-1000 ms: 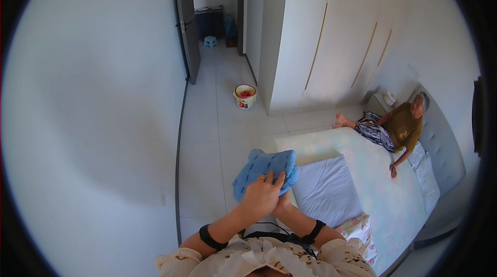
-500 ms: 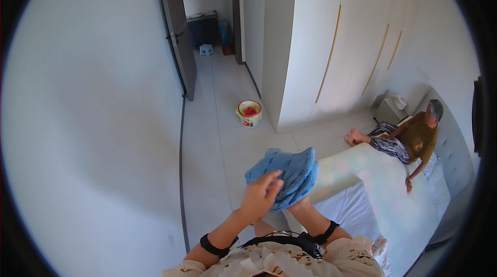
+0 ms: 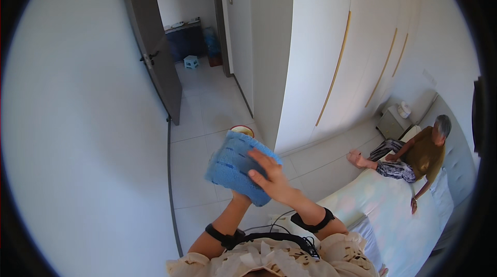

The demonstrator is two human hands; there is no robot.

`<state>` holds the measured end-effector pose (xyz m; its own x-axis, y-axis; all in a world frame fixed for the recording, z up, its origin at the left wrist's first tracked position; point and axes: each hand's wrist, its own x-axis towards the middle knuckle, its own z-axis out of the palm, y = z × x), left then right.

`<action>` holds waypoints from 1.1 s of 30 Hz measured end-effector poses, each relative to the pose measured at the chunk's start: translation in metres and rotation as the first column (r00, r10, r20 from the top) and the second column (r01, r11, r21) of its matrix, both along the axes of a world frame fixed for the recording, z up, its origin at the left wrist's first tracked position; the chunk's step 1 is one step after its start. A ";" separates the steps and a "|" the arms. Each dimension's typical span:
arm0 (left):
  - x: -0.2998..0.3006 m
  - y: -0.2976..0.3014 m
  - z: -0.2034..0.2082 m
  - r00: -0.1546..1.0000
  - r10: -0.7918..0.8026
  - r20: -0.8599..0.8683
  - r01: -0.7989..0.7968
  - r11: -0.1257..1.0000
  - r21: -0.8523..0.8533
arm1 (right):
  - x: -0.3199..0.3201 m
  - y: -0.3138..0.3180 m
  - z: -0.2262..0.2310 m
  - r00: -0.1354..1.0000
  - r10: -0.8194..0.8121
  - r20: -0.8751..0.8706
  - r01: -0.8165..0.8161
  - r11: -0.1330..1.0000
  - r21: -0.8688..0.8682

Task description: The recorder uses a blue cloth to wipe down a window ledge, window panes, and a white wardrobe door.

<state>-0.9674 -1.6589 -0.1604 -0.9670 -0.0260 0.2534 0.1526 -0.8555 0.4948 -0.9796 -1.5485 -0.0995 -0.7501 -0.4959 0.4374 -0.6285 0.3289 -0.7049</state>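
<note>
A folded blue towel with darker blue dashes is held up in front of me. It rests on my left hand, which comes from below; the towel hides those fingers, and only the wrist and heel of the hand show. On the towel's right part lies my right hand, its fingers stretched out and its thumb apart. Just past the towel's far edge, the rim of a bucket peeks out from the floor, mostly covered by the towel.
To the right a person sits on a bed with a pale cover. Behind stand a nightstand and a tall white wardrobe. At the far left, a dark door stands ajar, with a small blue stool beyond.
The towel has shifted left and been turned over. Before, my left hand was on top and my right beneath; now they are swapped. The view has also shifted, and the towel covers the bucket.
</note>
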 end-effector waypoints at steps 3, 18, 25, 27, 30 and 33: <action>-0.067 -0.017 -0.012 0.994 0.106 -0.016 -0.106 0.994 0.003 | -0.046 0.012 0.000 0.997 -0.039 0.071 0.053 0.978 -0.200; -0.473 0.036 0.158 0.833 0.145 -0.534 -0.369 0.865 -0.341 | -0.291 0.059 0.021 0.793 -0.595 0.129 0.595 0.713 -0.372; -0.510 0.087 0.290 0.369 0.494 -0.787 -0.921 0.078 -0.382 | -0.355 0.074 0.028 0.741 -0.658 0.136 0.642 0.634 -0.432; -0.512 0.086 0.272 0.259 0.480 -0.838 -0.961 0.039 -0.275 | -0.370 0.078 0.023 0.731 -0.671 0.121 0.646 0.624 -0.440; -0.525 0.093 0.227 0.350 0.330 -0.877 -0.937 0.116 -0.330 | -0.384 0.086 0.026 0.723 -0.688 0.066 0.635 0.624 -0.454; -0.520 0.079 0.173 0.248 0.376 -0.893 -0.966 0.029 -0.256 | -0.405 0.078 0.036 0.709 -0.704 -0.047 0.608 0.643 -0.466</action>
